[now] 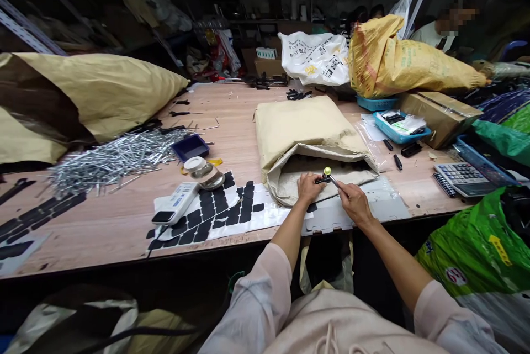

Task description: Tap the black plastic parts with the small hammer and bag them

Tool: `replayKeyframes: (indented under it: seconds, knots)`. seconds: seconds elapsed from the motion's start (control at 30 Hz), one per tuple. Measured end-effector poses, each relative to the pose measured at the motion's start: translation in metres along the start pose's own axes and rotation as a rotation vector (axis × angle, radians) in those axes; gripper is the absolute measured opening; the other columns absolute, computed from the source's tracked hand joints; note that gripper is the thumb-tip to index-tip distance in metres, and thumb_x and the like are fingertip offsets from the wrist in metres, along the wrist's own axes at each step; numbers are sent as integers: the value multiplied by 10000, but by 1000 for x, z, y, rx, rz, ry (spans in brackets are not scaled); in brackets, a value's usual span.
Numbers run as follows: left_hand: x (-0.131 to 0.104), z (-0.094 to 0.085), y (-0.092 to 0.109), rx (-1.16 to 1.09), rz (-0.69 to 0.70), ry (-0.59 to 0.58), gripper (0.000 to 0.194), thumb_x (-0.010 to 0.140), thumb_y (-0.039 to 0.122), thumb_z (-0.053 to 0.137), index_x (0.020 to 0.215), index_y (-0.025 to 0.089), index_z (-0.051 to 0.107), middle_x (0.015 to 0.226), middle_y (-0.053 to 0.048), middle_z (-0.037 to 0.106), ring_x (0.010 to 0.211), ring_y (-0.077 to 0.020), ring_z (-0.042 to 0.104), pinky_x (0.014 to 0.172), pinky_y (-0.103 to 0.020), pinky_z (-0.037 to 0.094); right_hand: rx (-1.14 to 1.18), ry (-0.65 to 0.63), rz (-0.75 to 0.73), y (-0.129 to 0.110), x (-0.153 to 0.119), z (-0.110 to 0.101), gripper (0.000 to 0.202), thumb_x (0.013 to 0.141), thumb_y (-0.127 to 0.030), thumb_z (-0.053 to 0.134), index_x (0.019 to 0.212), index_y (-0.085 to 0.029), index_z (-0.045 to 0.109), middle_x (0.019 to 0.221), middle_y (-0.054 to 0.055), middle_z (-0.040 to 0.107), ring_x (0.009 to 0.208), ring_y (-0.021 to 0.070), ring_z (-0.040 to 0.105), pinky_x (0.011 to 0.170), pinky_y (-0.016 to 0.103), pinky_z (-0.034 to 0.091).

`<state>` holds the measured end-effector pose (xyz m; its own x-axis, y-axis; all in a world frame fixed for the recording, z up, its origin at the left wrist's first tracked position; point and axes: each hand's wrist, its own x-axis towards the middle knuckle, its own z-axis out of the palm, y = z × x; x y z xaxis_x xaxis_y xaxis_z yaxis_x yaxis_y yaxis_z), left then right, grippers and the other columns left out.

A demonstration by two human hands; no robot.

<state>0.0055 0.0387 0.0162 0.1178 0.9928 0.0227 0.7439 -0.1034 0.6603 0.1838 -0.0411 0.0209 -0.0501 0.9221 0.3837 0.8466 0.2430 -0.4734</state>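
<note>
My right hand [355, 202] is closed around the handle of a small hammer-like tool [327, 172] with a metal shaft and a round yellow end. That yellow end sits just above the fingers of my left hand [309, 188]. Pinched in the left hand is a small black piece [321, 181], too small to make out fully. Both hands are at the mouth of a large beige paper sack [306, 122], which lies flat with its opening towards me. Under the sack's front edge lies a grey board [381, 205].
Left of the sack are black adhesive pads [207, 207] on white sheets, a white boxy device [177, 203], a glass jar [207, 173] and a blue tray [190, 147]. Metal rods [120, 158] are heaped farther left. A calculator [464, 179] and blue basket [401, 126] stand right. Another person [439, 33] is behind.
</note>
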Motion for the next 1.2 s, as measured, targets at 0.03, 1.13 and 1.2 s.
replayKeyframes:
  seconds: [0.03, 1.13, 1.2]
  knots:
    - [0, 0, 0, 2, 3, 1, 200, 823, 367, 745, 1015, 319, 774, 1060, 8, 709, 1113, -241, 534, 979, -373, 370, 3, -23, 2, -1, 0, 1, 395, 962, -241, 475, 1284, -211, 703, 884, 79, 700, 873, 226, 624, 844, 316, 483]
    - [-200, 13, -5, 95, 468, -24, 271, 885, 367, 651, 1141, 335, 733, 912, -88, 649, 882, -244, 600, 813, -416, 477, -252, 17, 251, 72, 21, -19, 406, 954, -219, 477, 1286, -169, 705, 979, 127, 715, 881, 241, 606, 833, 326, 453]
    - [-176, 15, 10, 52, 462, 4, 257, 910, 373, 614, 1124, 311, 741, 900, -88, 647, 890, -237, 605, 844, -399, 485, -215, 20, 270, 73, 22, -18, 394, 946, -227, 496, 1273, -192, 714, 988, 113, 726, 894, 238, 620, 840, 323, 466]
